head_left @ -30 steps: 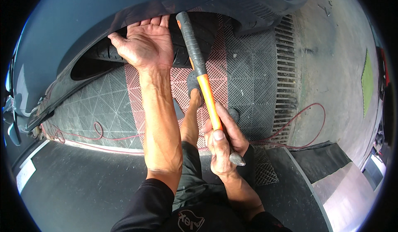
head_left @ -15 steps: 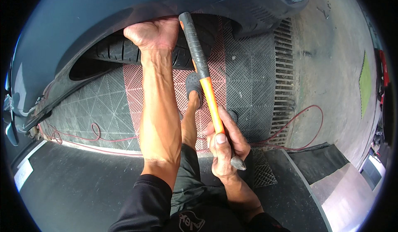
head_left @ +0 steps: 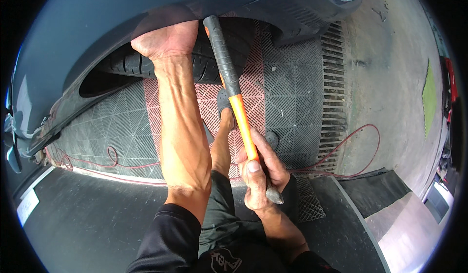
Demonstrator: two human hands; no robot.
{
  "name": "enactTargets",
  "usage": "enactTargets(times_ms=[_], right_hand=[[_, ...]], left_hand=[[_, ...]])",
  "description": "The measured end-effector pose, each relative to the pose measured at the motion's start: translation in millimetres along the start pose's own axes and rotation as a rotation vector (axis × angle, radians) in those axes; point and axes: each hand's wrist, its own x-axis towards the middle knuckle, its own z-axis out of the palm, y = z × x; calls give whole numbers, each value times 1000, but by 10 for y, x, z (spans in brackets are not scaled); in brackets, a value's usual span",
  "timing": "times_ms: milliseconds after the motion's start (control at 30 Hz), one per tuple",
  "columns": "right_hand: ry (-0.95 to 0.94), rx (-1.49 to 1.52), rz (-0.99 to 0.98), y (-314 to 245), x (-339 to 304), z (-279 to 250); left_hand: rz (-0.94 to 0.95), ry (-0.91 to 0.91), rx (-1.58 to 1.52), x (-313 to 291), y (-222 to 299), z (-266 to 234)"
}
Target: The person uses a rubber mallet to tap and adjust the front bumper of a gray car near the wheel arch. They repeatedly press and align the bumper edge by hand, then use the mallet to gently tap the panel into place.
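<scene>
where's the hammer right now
In the head view the hammer runs up the middle of the picture, its metal head in the right hand and its black grip reaching into the wheel arch, just right of the left hand by the tyre.

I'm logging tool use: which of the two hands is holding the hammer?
The right hand, gripping the hammer near its metal head, handle pointing up. The left hand instead presses on the car's wheel arch.
</scene>
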Motion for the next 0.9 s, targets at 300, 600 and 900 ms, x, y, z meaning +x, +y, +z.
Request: enactTargets(times_ms=[300,600,900], right_hand=[[51,-59,5,38,-18,5],[60,-67,35,51,-12,-43],[-115,-37,-105,29,94,34]], left_hand=[[-59,-22,-124,-98,-51,196],[143,284,0,-65,-199,265],[202,439,50,-99,-211,337]])
